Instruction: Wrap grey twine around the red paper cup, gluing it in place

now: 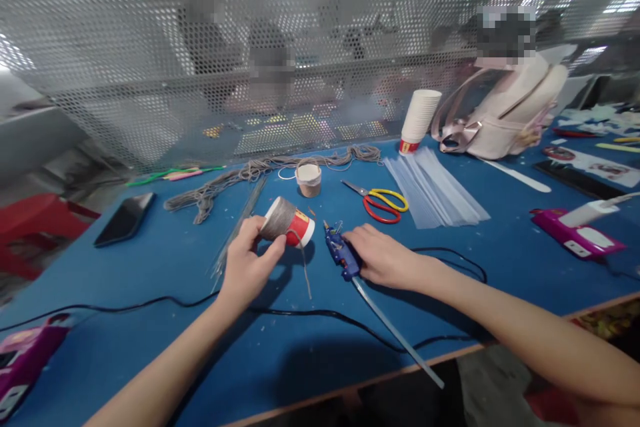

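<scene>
While the left grip [250,252] is clamped on a paper cup [286,221], thumb along its near side and fingers round the base end, the cup is held tilted just above the desk [165,270], with its white end pointing to the right. Grey yarn covers much of the cup's wall, leaving a red printed band bare, and a loose yarn end [306,272] hangs from it, to the right of the left grip. The right grip [380,257] has its fingers curled against a blue glue gun [341,252]; whether they are clamped on its handle I cannot tell, since the hand covers that part. The gun's nozzle points away, toward the gap between the two hands, and a long translucent glue stick [395,330] runs from its rear end toward the near edge, nearer than the right grip. Beyond the right grip lie scissors [383,205] with one red and one yellow handle, and farther off, a fan of clear plastic strips [435,188] and a stack of paper cups [419,120]. Past the held cup, beyond the left grip, stands a small brown cup [309,181] with a pale top, before a long hank of grey yarn [215,190]. A dark phone [125,219] lies well to the left of the left grip. Nearer than both grips, a black cable [325,313] crosses the blue surface.
</scene>
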### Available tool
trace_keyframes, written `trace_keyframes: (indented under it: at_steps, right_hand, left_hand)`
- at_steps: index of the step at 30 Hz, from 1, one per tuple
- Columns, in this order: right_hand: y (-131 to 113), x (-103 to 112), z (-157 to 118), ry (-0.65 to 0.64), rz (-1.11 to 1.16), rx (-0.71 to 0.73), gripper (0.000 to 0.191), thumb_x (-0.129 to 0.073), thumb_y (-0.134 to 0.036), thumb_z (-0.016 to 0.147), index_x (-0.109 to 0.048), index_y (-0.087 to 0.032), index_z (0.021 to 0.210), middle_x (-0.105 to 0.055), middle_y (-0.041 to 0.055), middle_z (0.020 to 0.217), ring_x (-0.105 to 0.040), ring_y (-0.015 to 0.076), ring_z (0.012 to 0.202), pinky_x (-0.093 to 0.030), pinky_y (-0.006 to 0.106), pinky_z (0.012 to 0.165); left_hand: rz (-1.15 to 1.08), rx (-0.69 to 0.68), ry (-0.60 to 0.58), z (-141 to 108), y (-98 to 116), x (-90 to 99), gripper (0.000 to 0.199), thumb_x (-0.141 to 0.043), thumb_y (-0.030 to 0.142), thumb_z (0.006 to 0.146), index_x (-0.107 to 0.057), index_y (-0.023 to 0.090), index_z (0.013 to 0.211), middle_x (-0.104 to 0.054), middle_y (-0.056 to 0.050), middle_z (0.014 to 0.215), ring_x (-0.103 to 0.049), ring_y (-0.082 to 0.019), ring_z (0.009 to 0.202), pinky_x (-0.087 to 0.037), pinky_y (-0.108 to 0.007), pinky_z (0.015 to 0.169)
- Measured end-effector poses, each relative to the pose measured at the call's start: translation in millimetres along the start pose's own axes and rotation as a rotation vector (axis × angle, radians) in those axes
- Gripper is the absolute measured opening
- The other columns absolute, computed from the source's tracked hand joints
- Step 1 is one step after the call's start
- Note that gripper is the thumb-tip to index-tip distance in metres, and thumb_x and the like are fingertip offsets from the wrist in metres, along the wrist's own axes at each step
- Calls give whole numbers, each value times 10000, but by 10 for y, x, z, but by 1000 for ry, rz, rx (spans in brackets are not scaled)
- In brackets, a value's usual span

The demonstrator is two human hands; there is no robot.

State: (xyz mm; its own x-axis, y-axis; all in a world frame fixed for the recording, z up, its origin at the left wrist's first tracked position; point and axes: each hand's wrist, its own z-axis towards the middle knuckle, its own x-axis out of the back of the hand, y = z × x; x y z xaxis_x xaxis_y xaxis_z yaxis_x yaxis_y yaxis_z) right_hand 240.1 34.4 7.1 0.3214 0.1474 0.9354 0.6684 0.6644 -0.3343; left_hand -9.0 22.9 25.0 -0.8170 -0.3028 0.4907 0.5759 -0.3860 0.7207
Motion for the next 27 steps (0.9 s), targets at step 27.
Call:
trace_keyframes:
  at_steps: [27]
  right_hand:
    - [-532,82,-43,200,866,-383,187,-568,-319,756,-475,-195,651,-442,-54,522,-405,90,481,-330,216,468]
  left_hand:
    - [99,-109,-18,-164,-84,-2,41,-563,242,745,-540,208,754,-574,-26,778,-550,-173,741,-472,-301,673]
